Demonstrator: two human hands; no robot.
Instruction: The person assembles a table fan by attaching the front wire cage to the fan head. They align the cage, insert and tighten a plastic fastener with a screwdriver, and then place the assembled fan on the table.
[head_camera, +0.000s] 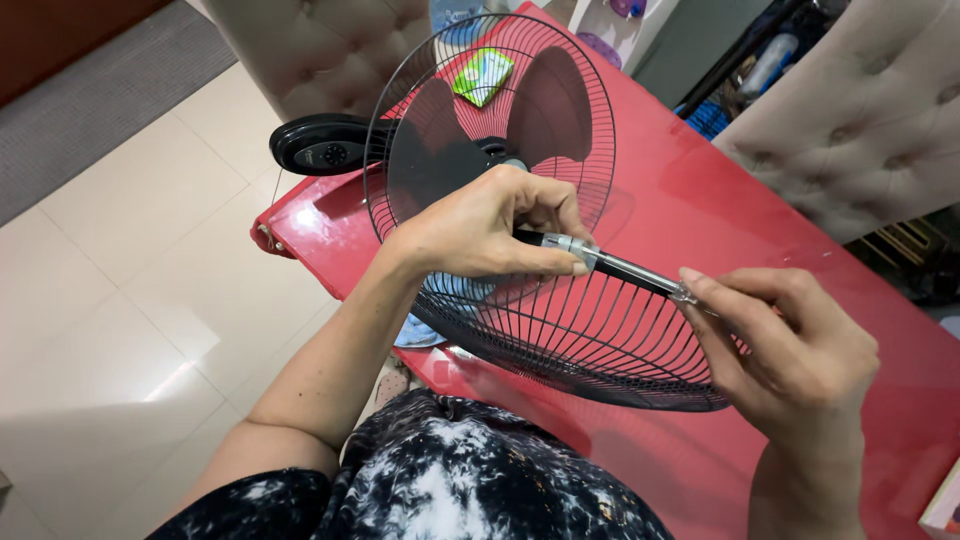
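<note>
Head view: both hands' fingers pinch a screwdriver (612, 264) over the fan cage (560, 330).

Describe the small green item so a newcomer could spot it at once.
Start at the red table and the black fan guard lying on it. Seen through the wires at the table's far end is a flat green packet, the only bright green thing there.

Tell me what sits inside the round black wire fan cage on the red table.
Inside the round black wire fan cage are dark fan blades around a hub. The left hand, gripping a clear-handled screwdriver with the right hand, covers most of the hub.
</note>
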